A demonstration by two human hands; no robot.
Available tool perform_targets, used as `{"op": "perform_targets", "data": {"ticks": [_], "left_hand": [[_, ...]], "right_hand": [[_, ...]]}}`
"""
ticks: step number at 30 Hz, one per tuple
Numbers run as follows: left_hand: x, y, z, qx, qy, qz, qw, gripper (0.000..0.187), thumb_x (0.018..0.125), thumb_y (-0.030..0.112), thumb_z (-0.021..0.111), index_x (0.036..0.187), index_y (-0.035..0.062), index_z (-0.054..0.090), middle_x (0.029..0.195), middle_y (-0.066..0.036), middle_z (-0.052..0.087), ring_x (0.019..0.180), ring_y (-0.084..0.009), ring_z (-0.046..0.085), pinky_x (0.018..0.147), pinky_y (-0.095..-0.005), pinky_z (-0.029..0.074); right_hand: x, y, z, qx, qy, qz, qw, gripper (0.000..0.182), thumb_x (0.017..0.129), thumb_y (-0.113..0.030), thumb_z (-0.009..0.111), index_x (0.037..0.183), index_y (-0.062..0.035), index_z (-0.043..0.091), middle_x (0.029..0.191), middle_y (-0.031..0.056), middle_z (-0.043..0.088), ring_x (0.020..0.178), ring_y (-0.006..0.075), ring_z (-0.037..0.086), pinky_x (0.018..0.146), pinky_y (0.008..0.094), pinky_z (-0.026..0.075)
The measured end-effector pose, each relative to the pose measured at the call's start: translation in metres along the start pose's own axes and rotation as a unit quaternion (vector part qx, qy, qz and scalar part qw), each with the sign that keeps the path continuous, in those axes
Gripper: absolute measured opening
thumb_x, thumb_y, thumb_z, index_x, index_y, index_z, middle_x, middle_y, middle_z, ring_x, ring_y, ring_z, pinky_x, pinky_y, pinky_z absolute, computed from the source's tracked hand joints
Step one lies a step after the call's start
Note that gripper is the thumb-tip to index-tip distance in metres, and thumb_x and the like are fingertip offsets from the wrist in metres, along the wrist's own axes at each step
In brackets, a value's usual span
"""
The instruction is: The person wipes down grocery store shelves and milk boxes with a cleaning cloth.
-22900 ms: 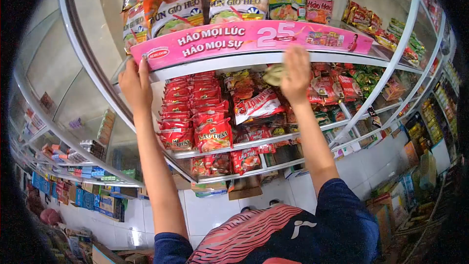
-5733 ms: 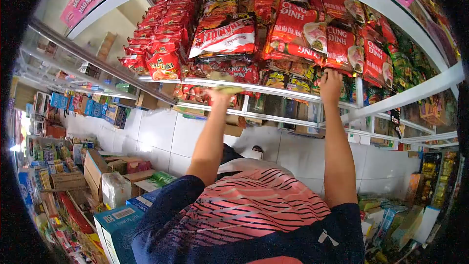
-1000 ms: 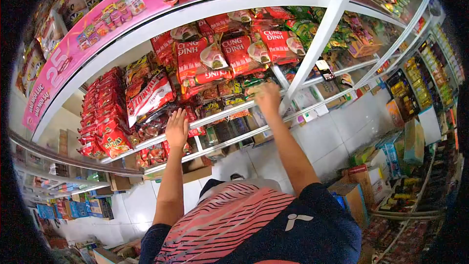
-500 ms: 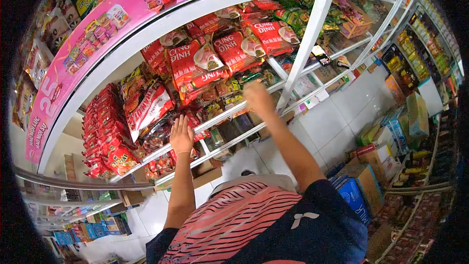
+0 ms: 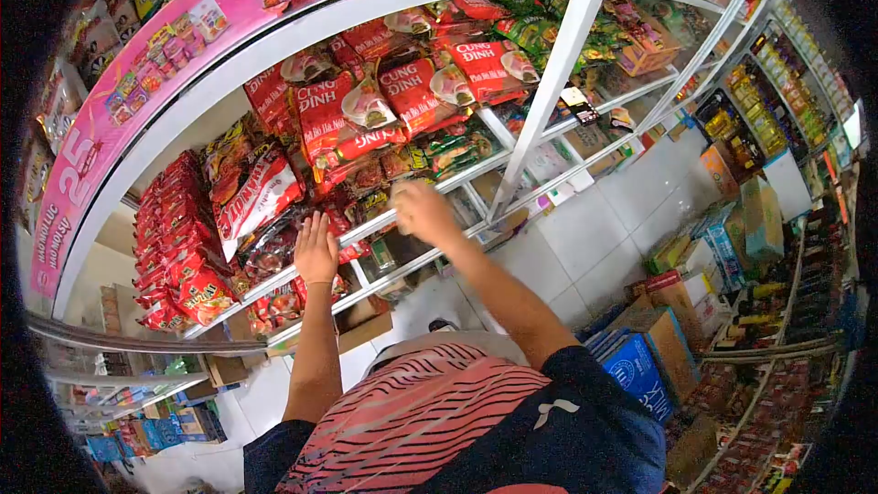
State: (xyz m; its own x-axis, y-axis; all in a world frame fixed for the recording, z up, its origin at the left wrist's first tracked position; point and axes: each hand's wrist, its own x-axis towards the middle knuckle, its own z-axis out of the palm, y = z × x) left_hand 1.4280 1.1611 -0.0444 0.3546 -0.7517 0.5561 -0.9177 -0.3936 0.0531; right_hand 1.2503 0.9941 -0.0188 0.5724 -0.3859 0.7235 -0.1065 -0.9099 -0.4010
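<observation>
My left hand (image 5: 316,252) lies flat with its fingers stretched out over the white metal rail (image 5: 366,231) at the front of the display case. To its right, my right hand (image 5: 422,210) is curled closed just above the same rail; what is in it, if anything, is hidden. Beyond the hands lie several red Cung Đình noodle packets (image 5: 340,119). A red and white packet (image 5: 267,201) leans behind my left hand, and a stack of small red noodle packets (image 5: 178,242) stands farther left.
A white upright post (image 5: 553,82) rises from the rail on the right. Pink banner (image 5: 137,82) runs along the top of the case. On the tiled floor (image 5: 585,229) at right stand cardboard boxes (image 5: 672,348) and a blue milk carton (image 5: 636,375). Stocked shelves (image 5: 759,119) line the right side.
My right hand has moved left along the rail, closer to my left hand, and stays closed. My left hand keeps its place on the rail; the whole view has shifted slightly.
</observation>
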Motion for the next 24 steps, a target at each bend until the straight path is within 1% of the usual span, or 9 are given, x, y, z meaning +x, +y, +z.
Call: {"op": "perform_targets", "data": {"ticks": [3, 9, 13, 15, 18, 20, 21, 23, 24], "left_hand": [[0.0, 0.004, -0.001, 0.012, -0.001, -0.007, 1.0, 0.035, 0.082, 0.016, 0.043, 0.116, 0.0106, 0.051, 0.121, -0.007, 0.05, 0.11, -0.0257, 0.047, 0.093, -0.0377, 0.037], [0.002, 0.006, -0.006, -0.006, 0.016, -0.015, 1.0, 0.033, 0.082, 0.019, 0.045, 0.113, 0.0102, 0.053, 0.119, -0.007, 0.051, 0.11, -0.0233, 0.048, 0.094, -0.0357, 0.036], [0.004, 0.009, -0.012, -0.039, 0.002, -0.035, 0.999, 0.034, 0.081, 0.018, 0.045, 0.113, 0.0089, 0.052, 0.118, -0.009, 0.051, 0.11, -0.025, 0.048, 0.094, -0.0371, 0.035], [0.004, 0.009, -0.013, -0.047, 0.005, -0.033, 0.998, 0.033, 0.081, 0.019, 0.046, 0.112, 0.008, 0.052, 0.119, -0.009, 0.051, 0.11, -0.0257, 0.047, 0.094, -0.0379, 0.035], [0.003, 0.005, -0.009, -0.043, 0.003, -0.033, 0.999, 0.033, 0.081, 0.019, 0.046, 0.111, 0.0083, 0.053, 0.119, -0.009, 0.051, 0.11, -0.0253, 0.048, 0.094, -0.0381, 0.035], [0.003, 0.006, -0.007, -0.03, 0.014, -0.027, 0.999, 0.032, 0.08, 0.018, 0.047, 0.11, 0.0085, 0.054, 0.117, -0.008, 0.052, 0.109, -0.0245, 0.048, 0.093, -0.0378, 0.036], [0.002, 0.008, -0.007, -0.031, 0.011, -0.031, 0.999, 0.032, 0.08, 0.018, 0.047, 0.11, 0.0085, 0.054, 0.117, -0.008, 0.052, 0.109, -0.0245, 0.048, 0.093, -0.0378, 0.036], [0.004, 0.009, -0.009, -0.015, 0.027, -0.025, 0.999, 0.031, 0.079, 0.017, 0.048, 0.108, 0.0088, 0.056, 0.116, -0.008, 0.053, 0.108, -0.0238, 0.049, 0.092, -0.037, 0.037], [0.003, 0.008, -0.008, -0.016, 0.031, -0.023, 0.999, 0.034, 0.077, 0.014, 0.05, 0.11, 0.0087, 0.054, 0.117, -0.008, 0.053, 0.106, -0.0247, 0.05, 0.091, -0.0376, 0.039]], "right_hand": [[0.002, 0.063, -0.048, -0.134, -0.113, 0.088, 0.981, 0.007, 0.065, -0.009, 0.054, 0.07, -0.0048, 0.057, 0.079, 0.0128, 0.054, 0.082, 0.0293, 0.052, 0.076, 0.0376, 0.042], [-0.036, 0.099, -0.059, -0.107, 0.215, 0.116, 0.964, 0.014, 0.067, -0.001, 0.055, 0.081, -0.002, 0.056, 0.084, 0.012, 0.058, 0.082, 0.0275, 0.054, 0.076, 0.0353, 0.043], [-0.047, 0.102, -0.011, 0.372, 0.477, 0.416, 0.679, 0.006, 0.073, -0.008, 0.048, 0.071, -0.0052, 0.054, 0.064, 0.0031, 0.053, 0.045, 0.012, 0.043, 0.039, 0.0222, 0.037], [-0.031, 0.102, -0.002, 0.863, 0.273, 0.307, 0.294, 0.015, 0.077, -0.015, 0.041, 0.064, -0.0104, 0.046, 0.05, -0.0031, 0.042, 0.034, 0.0079, 0.032, 0.032, 0.0195, 0.027], [-0.03, 0.1, 0.047, 0.863, 0.228, 0.255, 0.371, 0.026, 0.081, -0.036, 0.041, 0.06, -0.0201, 0.041, 0.048, -0.0055, 0.035, 0.034, 0.0068, 0.03, 0.03, 0.0199, 0.026], [-0.025, 0.049, 0.062, 0.782, 0.227, 0.486, 0.318, 0.032, 0.078, -0.048, 0.043, 0.06, -0.0217, 0.041, 0.049, -0.0054, 0.036, 0.034, 0.0069, 0.03, 0.03, 0.0197, 0.027], [-0.045, 0.046, 0.081, 0.897, 0.098, 0.367, 0.225, 0.029, 0.078, -0.043, 0.046, 0.072, -0.0178, 0.057, 0.057, -0.0028, 0.05, 0.041, 0.013, 0.042, 0.037, 0.0254, 0.037], [-0.012, -0.003, 0.071, 0.732, 0.283, 0.567, 0.251, 0.029, 0.076, -0.045, 0.046, 0.069, -0.0184, 0.056, 0.053, -0.0034, 0.047, 0.037, 0.0126, 0.037, 0.033, 0.0234, 0.032], [-0.032, 0.031, 0.077, 0.915, 0.068, 0.334, 0.217, 0.029, 0.076, -0.044, 0.044, 0.067, -0.0182, 0.053, 0.054, -0.0031, 0.046, 0.039, 0.0136, 0.039, 0.034, 0.025, 0.034]]}}
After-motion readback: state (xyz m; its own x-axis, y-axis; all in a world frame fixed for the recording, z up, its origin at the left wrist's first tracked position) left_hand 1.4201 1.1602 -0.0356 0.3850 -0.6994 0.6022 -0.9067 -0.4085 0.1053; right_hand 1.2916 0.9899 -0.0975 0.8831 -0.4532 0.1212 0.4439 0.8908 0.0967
